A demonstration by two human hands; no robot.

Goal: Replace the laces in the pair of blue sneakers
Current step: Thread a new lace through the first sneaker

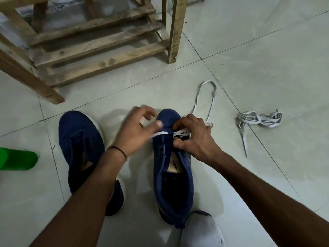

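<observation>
On the floor (267, 50) at 6 o'clock, the lace (160, 133) of the right sneaker (173, 184) is pinched by the left hand (135, 134) and the right hand (195, 141). The left sneaker (80, 139) is seen at 9 o'clock, a loose lace (260, 119) at 3.

We count two blue sneakers, a left sneaker (81, 139) and a right sneaker (170, 184). There are two hands, a left hand (135, 132) and a right hand (195, 138), with one dark band (118, 150) at the left wrist. We see one white lace (207, 97). At right is one grey tangle (260, 118); we cannot count its laces. Far left is one wooden rack (99, 50), near left one green thing (16, 158), and nearest one white foot (201, 230).
</observation>
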